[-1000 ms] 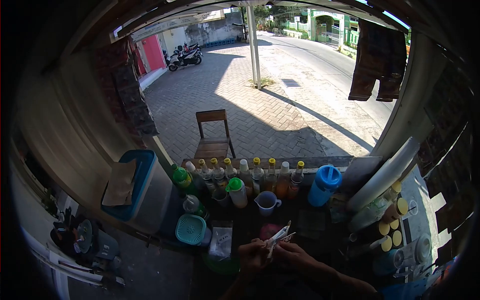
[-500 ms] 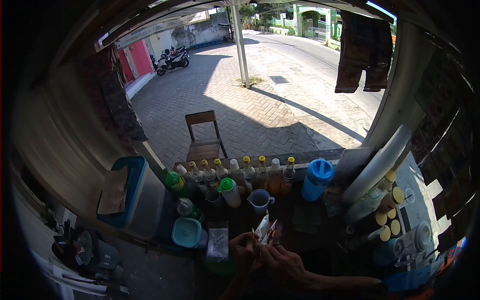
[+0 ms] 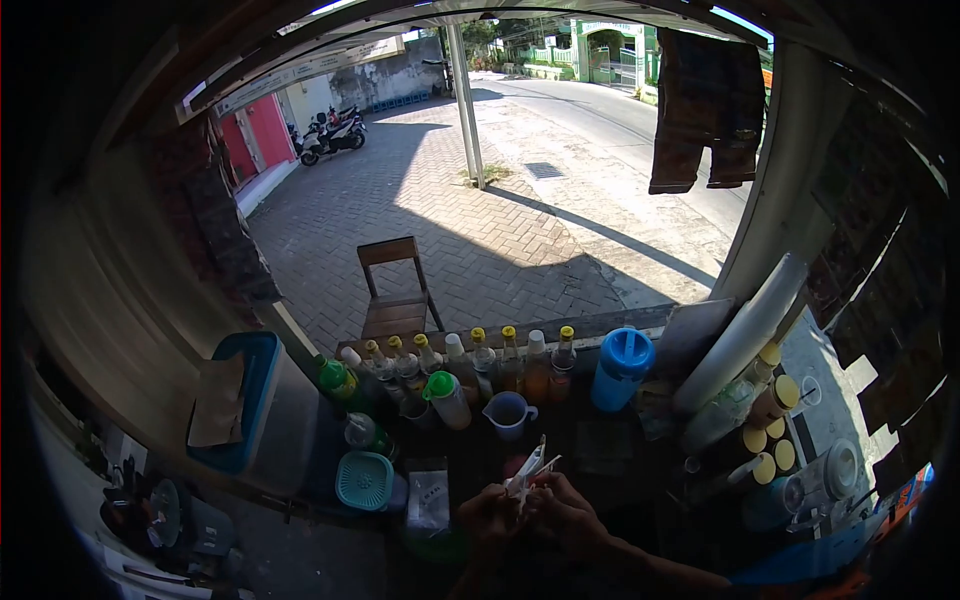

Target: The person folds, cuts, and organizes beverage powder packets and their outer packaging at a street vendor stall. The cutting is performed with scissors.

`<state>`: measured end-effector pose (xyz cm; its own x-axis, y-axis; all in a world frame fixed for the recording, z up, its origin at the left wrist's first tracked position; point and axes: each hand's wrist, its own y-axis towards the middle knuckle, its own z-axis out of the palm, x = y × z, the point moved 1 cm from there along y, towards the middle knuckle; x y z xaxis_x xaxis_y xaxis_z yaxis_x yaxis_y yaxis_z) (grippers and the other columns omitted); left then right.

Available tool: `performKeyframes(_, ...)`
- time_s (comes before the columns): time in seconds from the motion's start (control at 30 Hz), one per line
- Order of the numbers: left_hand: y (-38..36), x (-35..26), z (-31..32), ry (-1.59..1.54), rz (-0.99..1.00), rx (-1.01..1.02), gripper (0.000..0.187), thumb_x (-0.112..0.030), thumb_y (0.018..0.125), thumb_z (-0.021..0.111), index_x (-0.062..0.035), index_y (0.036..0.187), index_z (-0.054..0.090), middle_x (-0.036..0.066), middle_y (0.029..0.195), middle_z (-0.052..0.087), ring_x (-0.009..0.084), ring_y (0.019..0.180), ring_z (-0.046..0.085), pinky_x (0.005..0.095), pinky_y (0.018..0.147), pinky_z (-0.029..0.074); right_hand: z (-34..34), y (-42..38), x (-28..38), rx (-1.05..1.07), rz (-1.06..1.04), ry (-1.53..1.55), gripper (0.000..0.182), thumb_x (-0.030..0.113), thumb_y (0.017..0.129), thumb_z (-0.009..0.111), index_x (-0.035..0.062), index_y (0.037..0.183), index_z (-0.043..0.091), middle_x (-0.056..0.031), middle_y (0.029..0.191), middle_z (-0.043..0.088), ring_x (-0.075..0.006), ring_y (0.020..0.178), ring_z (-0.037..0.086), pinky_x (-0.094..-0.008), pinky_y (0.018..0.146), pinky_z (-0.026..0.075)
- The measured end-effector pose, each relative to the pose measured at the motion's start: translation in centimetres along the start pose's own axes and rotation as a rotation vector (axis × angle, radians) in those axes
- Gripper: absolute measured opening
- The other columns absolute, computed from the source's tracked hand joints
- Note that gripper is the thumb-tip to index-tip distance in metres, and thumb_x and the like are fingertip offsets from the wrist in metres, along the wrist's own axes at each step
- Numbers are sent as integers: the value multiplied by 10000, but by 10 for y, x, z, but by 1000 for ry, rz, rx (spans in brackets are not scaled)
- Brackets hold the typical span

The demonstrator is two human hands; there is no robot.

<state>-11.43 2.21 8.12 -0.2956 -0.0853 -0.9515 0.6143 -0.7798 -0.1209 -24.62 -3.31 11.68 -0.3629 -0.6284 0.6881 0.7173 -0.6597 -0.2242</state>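
My left hand [image 3: 486,514] and my right hand [image 3: 566,516] are held close together low in the middle of the head view. Both sets of fingers pinch a small white sachet [image 3: 526,472] that sticks up between them; its lower part is hidden by the fingers. Left of my hands lies a clear plastic packet [image 3: 429,497] with dark print. A blue-grey measuring jug [image 3: 509,415] stands just beyond the sachet. Near the jug is a squeeze bottle [image 3: 447,400] with a green cap.
A row of glass bottles [image 3: 510,370] lines the far counter edge, beside a blue pitcher [image 3: 622,370]. A turquoise basket [image 3: 365,480] stands at left. Several lidded jars [image 3: 777,397] fill the right side. Outside stands a wooden chair [image 3: 395,285].
The view has shifted slightly. The sachet is turned so its coloured print no longer shows plainly, and two thin white points now stand apart at its top. Both hands stay on it.
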Motion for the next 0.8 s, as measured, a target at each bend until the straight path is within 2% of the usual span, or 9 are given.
performKeyframes(0.07,14,23,-12,179,511,261,162,-122,835,705,14,769,646,68,725,646,111,635,585,286,584,466,-8,2,1,-10,54,106,371,273,988,521,78,1269,378,-38,1041,554,-80,863,552,-215,683,468)
performKeyframes(0.2,11,-2,-10,423,649,409,112,-119,750,747,-30,731,681,46,653,643,139,593,585,292,643,412,-6,-2,15,60,119,-202,530,298,991,517,92,1419,283,-72,1091,570,-123,968,569,-260,765,472)
performKeyframes(0.37,7,-18,-18,673,581,570,143,17,661,674,-54,783,694,41,674,631,187,573,533,303,653,355,4,-7,20,138,-88,-851,690,299,981,514,99,1506,114,-160,1173,573,-244,1045,600,-407,861,493)
performKeyframes(0.5,-1,-27,-10,660,617,511,126,4,680,662,-33,799,683,40,660,616,160,566,514,294,642,365,28,-22,34,170,-170,-1257,762,219,913,597,118,1509,134,-170,1153,606,-279,962,644,-368,805,527)
performKeyframes(0.57,-6,-19,-5,507,522,377,100,-24,707,666,-11,805,672,34,659,610,131,583,516,282,627,382,44,-26,34,241,-381,-1554,776,186,842,633,66,1484,213,-160,1102,617,-293,933,657,-355,696,555)
performKeyframes(0.67,-11,14,-23,227,310,156,107,-64,743,671,17,811,658,26,664,602,94,612,520,267,601,403,46,-34,16,303,-519,-1641,758,183,842,611,33,1479,230,-140,1053,626,-276,900,659,-376,637,569)
performKeyframes(0.7,-4,16,-32,276,296,255,266,-64,805,665,-27,1025,519,56,806,586,124,690,553,277,680,455,43,-34,10,294,-623,-1634,723,150,820,639,14,1444,301,-118,975,616,-255,850,653,-370,620,559)
performKeyframes(0.73,-2,20,-37,252,333,314,254,-69,838,650,-22,1053,522,57,816,583,124,703,559,267,667,464,38,-31,4,298,-622,-1631,723,150,820,639,14,1444,301,-118,975,616,-255,850,653,-370,620,559)
performKeyframes(0.8,0,-11,-22,196,400,437,234,-79,905,621,-11,1109,527,60,834,576,123,728,571,246,641,481,21,-23,-3,30,-1074,-1308,669,142,803,686,-3,1379,378,-109,902,580,-264,790,635,-361,570,537)
